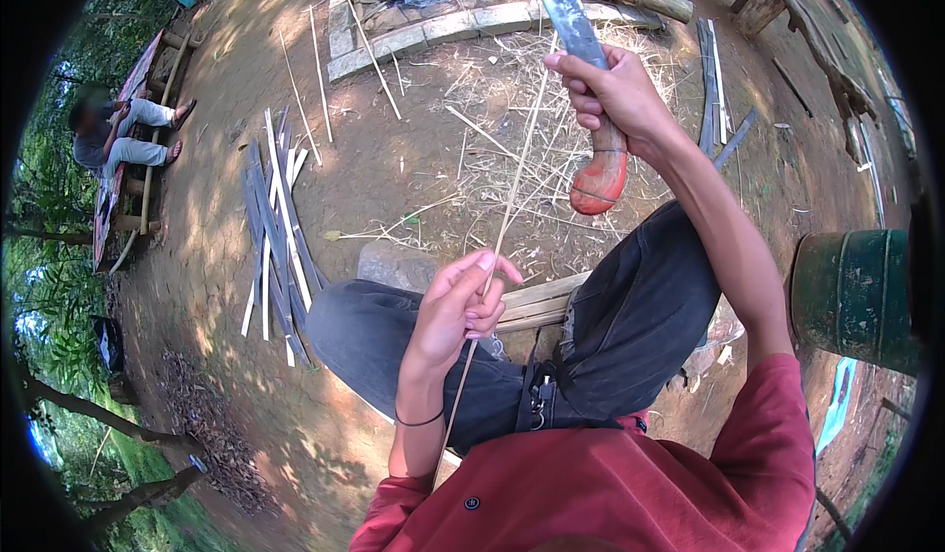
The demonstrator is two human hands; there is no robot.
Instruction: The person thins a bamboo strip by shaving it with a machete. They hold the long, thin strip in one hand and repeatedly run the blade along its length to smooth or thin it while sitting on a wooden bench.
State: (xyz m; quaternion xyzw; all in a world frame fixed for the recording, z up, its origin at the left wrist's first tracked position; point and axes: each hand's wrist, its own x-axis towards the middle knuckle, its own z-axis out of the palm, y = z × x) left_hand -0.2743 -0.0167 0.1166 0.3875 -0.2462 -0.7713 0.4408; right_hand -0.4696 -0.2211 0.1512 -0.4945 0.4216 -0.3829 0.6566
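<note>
Raised in front of me, my right hand [622, 97] is wrapped round the handle of a machete [569, 12]. Its broad grey blade points up and away past the top edge, and the curved wooden grip ends in a red knob. Nearer my lap, my left hand [455, 308] pinches a long thin bamboo strip [516, 180] between thumb and fingers. The strip runs from beside my left forearm up toward the blade. Whether it touches the blade I cannot tell.
Split bamboo slats [278, 227] lie in a pile on the left, more slats [709, 89] on the right. Shavings [492, 109] litter the dirt before a brick-edged fire pit [443, 30]. A green drum [851, 291] stands at right. A person [123, 133] sits on a bench at far left.
</note>
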